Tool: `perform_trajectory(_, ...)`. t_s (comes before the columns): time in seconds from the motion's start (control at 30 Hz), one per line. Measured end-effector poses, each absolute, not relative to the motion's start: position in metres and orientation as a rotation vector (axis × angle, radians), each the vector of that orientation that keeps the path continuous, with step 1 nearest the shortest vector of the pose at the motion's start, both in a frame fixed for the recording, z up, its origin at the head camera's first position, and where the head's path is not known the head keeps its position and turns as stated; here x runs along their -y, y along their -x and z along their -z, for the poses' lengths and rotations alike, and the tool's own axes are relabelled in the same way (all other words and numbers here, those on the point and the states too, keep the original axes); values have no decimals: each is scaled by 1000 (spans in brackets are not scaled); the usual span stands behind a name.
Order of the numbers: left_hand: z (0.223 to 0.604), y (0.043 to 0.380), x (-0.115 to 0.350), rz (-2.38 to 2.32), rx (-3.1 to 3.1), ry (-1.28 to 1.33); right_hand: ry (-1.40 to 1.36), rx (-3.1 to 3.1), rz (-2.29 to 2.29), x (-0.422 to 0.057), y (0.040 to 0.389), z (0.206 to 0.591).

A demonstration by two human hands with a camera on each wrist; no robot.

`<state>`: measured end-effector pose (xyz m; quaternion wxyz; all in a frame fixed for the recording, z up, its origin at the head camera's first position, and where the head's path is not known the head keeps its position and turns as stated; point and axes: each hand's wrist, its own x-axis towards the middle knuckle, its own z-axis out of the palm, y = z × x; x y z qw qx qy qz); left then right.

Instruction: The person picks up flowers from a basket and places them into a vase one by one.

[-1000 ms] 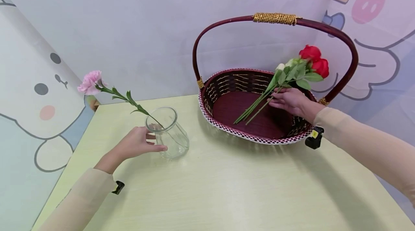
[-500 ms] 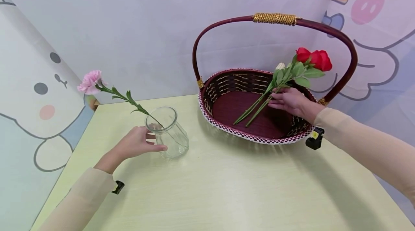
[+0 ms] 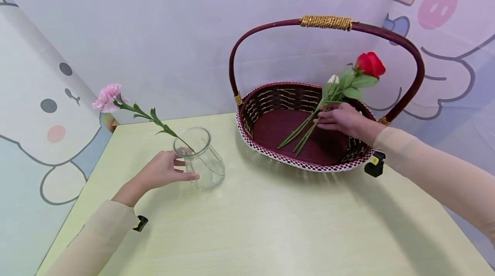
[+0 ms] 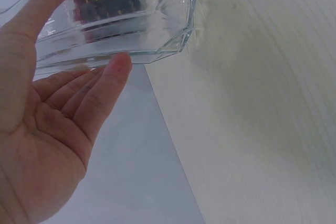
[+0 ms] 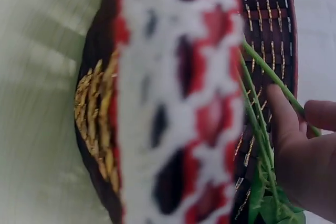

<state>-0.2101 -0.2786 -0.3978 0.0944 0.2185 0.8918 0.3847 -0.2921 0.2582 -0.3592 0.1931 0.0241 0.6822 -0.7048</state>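
A clear glass vase [image 3: 206, 166] stands on the table at left centre, with a pink carnation [image 3: 107, 98] leaning out of it to the left. My left hand [image 3: 164, 170] grips the vase, thumb and fingers on its two sides; the left wrist view also shows the glass [image 4: 126, 24] between them. Inside the dark red basket [image 3: 270, 155], my right hand [image 3: 342, 119] pinches a green flower stem [image 5: 273, 74] between thumb and finger. A red rose [image 3: 370, 64] and a white bud [image 3: 333, 79] show above that hand. Which bloom the pinched stem bears, I cannot tell.
The basket's tall arched handle [image 3: 326, 22], wrapped in gold cord, rises over the right hand. Its woven rim stands between table and flowers. Behind the pale table [image 3: 247, 224] hangs a light cloth backdrop [image 3: 154, 44] with cartoon drawings.
Two red roses showed above the right hand earlier; now one shows. The right hand and the stem ends have shifted slightly. The left hand, vase and carnation have stayed put.
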Motion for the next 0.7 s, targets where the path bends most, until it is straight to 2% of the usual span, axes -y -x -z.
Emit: perform_trajectory(0.7,397,210,279,-1131,-2651,-643,36,-1913,1801,-243,304,341)
